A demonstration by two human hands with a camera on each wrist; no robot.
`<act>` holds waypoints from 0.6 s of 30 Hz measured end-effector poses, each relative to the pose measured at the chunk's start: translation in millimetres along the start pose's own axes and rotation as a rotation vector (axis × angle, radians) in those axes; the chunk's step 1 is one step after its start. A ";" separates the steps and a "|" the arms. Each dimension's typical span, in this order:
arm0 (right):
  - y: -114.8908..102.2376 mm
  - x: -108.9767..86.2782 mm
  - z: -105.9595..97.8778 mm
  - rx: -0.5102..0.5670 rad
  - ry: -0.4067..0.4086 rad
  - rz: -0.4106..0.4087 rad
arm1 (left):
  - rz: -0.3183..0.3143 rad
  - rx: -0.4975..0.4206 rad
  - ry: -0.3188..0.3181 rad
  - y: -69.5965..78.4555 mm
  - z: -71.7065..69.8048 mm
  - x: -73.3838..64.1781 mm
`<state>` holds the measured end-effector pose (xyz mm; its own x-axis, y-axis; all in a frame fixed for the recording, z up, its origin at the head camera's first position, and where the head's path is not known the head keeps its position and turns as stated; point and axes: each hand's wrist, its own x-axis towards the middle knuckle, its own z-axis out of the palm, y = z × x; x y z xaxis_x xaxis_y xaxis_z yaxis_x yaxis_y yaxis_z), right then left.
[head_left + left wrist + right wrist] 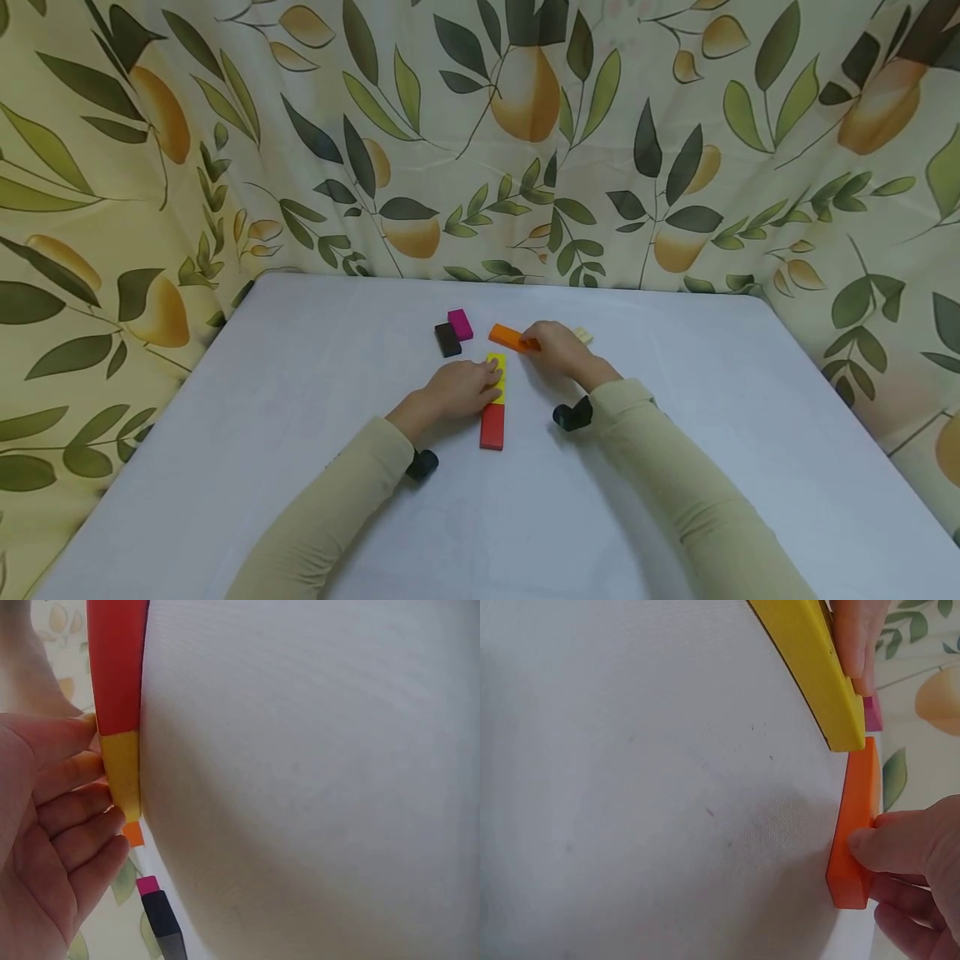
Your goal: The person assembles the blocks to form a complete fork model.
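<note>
My right hand [558,346] pinches an orange block [506,337] near one end, the thumb on the near face in the right wrist view and the fingers behind. Fairly straight fingers of my left hand [461,389] rest on a yellow block [497,397]. End to end with the yellow block lies a red block [492,427], on the side toward me. In the right wrist view the other end of the orange block [859,787] comes close to the far end of the yellow block [810,667].
A black block [447,340] lies beside a magenta block [461,325], left of the orange one. Partly hidden behind my right hand is a cream block [582,335]. The white table [300,400] meets a leaf-and-fruit patterned cloth [465,250] at its back edge.
</note>
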<state>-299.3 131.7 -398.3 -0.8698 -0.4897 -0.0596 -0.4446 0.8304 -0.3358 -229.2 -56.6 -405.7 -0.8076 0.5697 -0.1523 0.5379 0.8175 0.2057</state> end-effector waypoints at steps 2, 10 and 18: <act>-1.1 1.3 -0.2 0.002 -0.006 -0.006 | -0.001 -0.003 0.000 -0.5 -0.1 -0.2; -3.4 3.6 -0.8 0.009 -0.007 -0.026 | -0.010 0.004 -0.002 -0.6 -0.3 0.6; -5.9 5.4 0.5 0.005 -0.007 -0.071 | -0.005 0.008 -0.002 1.1 -2.3 -0.7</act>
<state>-301.3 124.0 -397.0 -0.8347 -0.5490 -0.0420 -0.5038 0.7923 -0.3443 -228.6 -56.3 -403.2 -0.8098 0.5658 -0.1554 0.5359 0.8210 0.1969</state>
